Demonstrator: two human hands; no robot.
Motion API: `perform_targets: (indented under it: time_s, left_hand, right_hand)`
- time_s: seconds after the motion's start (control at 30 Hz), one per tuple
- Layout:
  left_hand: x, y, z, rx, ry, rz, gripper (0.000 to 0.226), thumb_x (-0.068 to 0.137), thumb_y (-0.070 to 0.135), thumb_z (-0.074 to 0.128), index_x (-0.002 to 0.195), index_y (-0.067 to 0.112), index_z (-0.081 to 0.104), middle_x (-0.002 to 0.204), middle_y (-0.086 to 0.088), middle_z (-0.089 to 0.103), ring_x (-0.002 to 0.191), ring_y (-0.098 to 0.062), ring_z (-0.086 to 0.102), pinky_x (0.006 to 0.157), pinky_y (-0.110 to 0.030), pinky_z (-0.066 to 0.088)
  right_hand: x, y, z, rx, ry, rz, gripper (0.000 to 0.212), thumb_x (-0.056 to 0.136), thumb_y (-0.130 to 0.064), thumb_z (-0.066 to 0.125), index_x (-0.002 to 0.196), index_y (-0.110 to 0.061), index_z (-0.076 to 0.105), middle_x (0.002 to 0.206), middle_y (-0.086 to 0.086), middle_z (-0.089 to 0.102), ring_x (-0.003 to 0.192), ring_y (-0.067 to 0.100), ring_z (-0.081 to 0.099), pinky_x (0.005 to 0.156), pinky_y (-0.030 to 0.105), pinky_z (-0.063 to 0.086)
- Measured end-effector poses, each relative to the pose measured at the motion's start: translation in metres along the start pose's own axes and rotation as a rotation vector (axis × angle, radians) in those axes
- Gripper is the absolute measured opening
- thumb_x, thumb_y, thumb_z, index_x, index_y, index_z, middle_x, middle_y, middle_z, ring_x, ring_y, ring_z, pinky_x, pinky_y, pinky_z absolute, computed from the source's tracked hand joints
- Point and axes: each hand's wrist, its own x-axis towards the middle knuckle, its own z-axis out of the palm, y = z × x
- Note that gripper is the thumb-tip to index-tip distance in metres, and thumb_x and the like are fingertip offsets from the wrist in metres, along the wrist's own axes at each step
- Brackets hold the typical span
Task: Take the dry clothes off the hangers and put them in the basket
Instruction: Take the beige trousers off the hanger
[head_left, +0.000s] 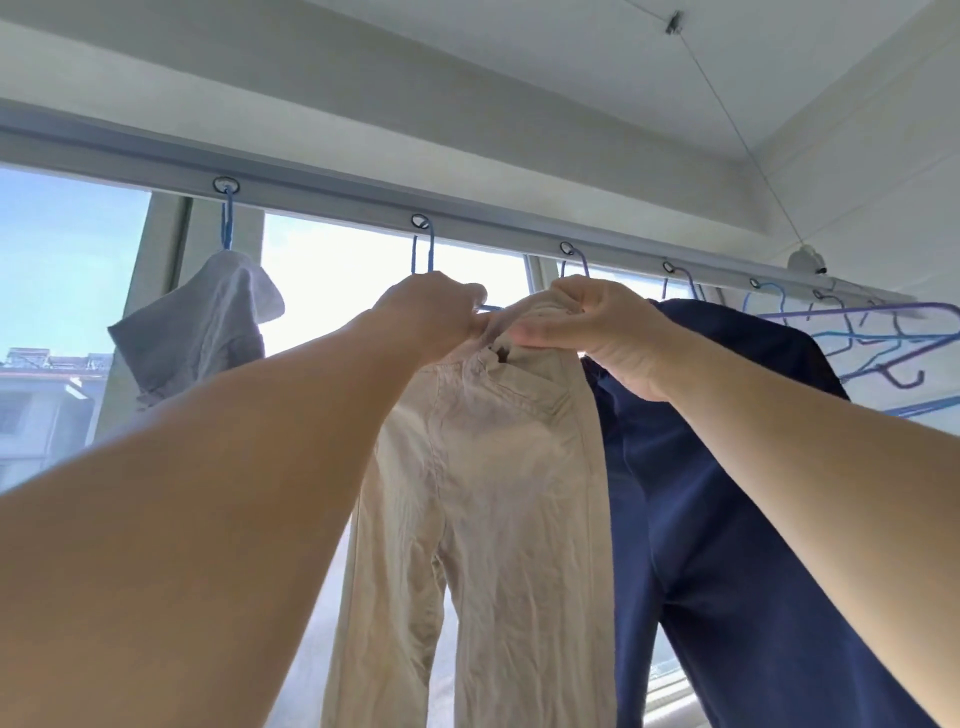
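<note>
Beige trousers hang from a blue hanger hooked into a ring on the rail above the window. My left hand grips the left end of the waistband at the hanger. My right hand pinches the waistband's right side, fingers curled over the cloth. To the right hangs a dark blue garment, partly behind my right arm. A grey garment hangs on the left on its own blue hanger. No basket is in view.
Several empty blue and purple hangers hang at the rail's right end. A thin cord runs from the ceiling down to a white fitting on the right wall. Bright window panes lie behind the clothes.
</note>
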Motion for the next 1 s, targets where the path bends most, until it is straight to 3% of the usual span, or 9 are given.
perform_targets:
  time_s: [0.1, 0.2, 0.27, 0.47, 0.63, 0.73, 0.83, 0.93, 1.0]
  left_hand:
    - [-0.001, 0.000, 0.001, -0.092, -0.032, -0.029, 0.051, 0.094, 0.051, 0.036, 0.125, 0.012, 0.048, 0.105, -0.012, 0.061, 0.098, -0.028, 0.056, 0.080, -0.034, 0.043]
    - [-0.002, 0.000, 0.000, -0.123, -0.056, -0.039, 0.054, 0.092, 0.055, 0.037, 0.121, 0.011, 0.050, 0.085, -0.006, 0.053, 0.087, -0.024, 0.052, 0.079, -0.034, 0.042]
    - [-0.003, 0.001, -0.002, -0.140, -0.062, -0.052, 0.052, 0.092, 0.054, 0.036, 0.117, 0.011, 0.051, 0.078, -0.003, 0.047, 0.083, -0.024, 0.048, 0.079, -0.035, 0.041]
    - [0.000, 0.012, -0.016, -0.309, -0.015, -0.150, 0.055, 0.093, 0.054, 0.033, 0.128, 0.013, 0.047, 0.117, -0.017, 0.057, 0.108, -0.032, 0.053, 0.084, -0.034, 0.039]
    - [0.003, 0.015, -0.011, -0.515, -0.074, -0.248, 0.052, 0.099, 0.043, 0.030, 0.145, 0.018, 0.026, 0.145, -0.013, 0.040, 0.131, -0.030, 0.038, 0.103, -0.034, 0.031]
    - [-0.003, 0.021, -0.002, -0.738, -0.060, -0.270, 0.051, 0.102, 0.028, 0.029, 0.150, 0.019, 0.012, 0.154, -0.006, 0.024, 0.140, -0.024, 0.026, 0.109, -0.030, 0.022]
    - [-0.020, 0.027, 0.015, -0.896, 0.011, -0.345, 0.052, 0.101, 0.019, 0.029, 0.150, 0.021, 0.010, 0.156, -0.002, 0.016, 0.142, -0.020, 0.019, 0.111, -0.031, 0.020]
    - [-0.043, 0.030, 0.037, -0.861, -0.025, -0.412, 0.061, 0.096, 0.010, 0.040, 0.149, 0.027, 0.014, 0.154, -0.004, 0.022, 0.140, -0.025, 0.025, 0.114, -0.034, 0.024]
    - [-0.059, 0.034, 0.047, -0.838, -0.094, -0.379, 0.064, 0.092, 0.003, 0.044, 0.147, 0.026, 0.021, 0.152, -0.001, 0.026, 0.140, -0.020, 0.024, 0.109, -0.024, 0.022]
  right_hand:
    - [-0.006, 0.005, 0.012, -0.056, 0.102, -0.077, 0.036, 0.069, -0.014, 0.082, 0.073, 0.007, 0.052, 0.071, 0.012, 0.051, 0.068, 0.017, 0.050, 0.067, 0.031, 0.044]
    - [-0.013, 0.004, 0.023, -0.432, 0.295, -0.234, 0.046, 0.073, -0.025, 0.078, 0.055, -0.014, 0.037, 0.053, -0.003, 0.037, 0.051, 0.007, 0.034, 0.053, 0.019, 0.031]
    - [-0.020, 0.005, 0.030, -0.735, 0.425, -0.347, 0.053, 0.079, -0.036, 0.072, 0.054, -0.024, 0.027, 0.051, -0.010, 0.032, 0.050, 0.006, 0.031, 0.049, 0.021, 0.025]
    - [-0.043, 0.034, 0.040, -1.029, 0.620, -0.607, 0.042, 0.078, -0.047, 0.057, 0.064, -0.022, 0.028, 0.056, -0.009, 0.029, 0.047, 0.012, 0.029, 0.039, 0.025, 0.029]
    - [-0.047, 0.043, 0.037, -0.838, 0.359, -0.243, 0.034, 0.087, -0.038, 0.060, 0.080, -0.015, 0.036, 0.083, 0.000, 0.043, 0.070, 0.022, 0.047, 0.064, 0.034, 0.042]
    - [-0.033, 0.038, 0.045, -0.769, 0.374, -0.235, 0.020, 0.089, -0.022, 0.061, 0.088, -0.013, 0.043, 0.091, 0.000, 0.043, 0.075, 0.015, 0.046, 0.066, 0.024, 0.041]
    - [-0.020, 0.043, 0.050, -0.645, 0.390, -0.131, 0.014, 0.087, -0.008, 0.056, 0.093, -0.020, 0.050, 0.094, 0.000, 0.052, 0.084, 0.015, 0.052, 0.074, 0.030, 0.048]
    - [-0.020, 0.044, 0.050, -0.445, 0.372, -0.022, 0.027, 0.086, 0.003, 0.046, 0.098, -0.018, 0.058, 0.089, -0.002, 0.059, 0.085, 0.011, 0.055, 0.068, 0.014, 0.044]
    - [-0.024, 0.045, 0.051, -0.274, 0.327, 0.046, 0.032, 0.086, 0.011, 0.039, 0.100, -0.010, 0.060, 0.081, -0.004, 0.057, 0.073, 0.005, 0.053, 0.057, 0.003, 0.042]
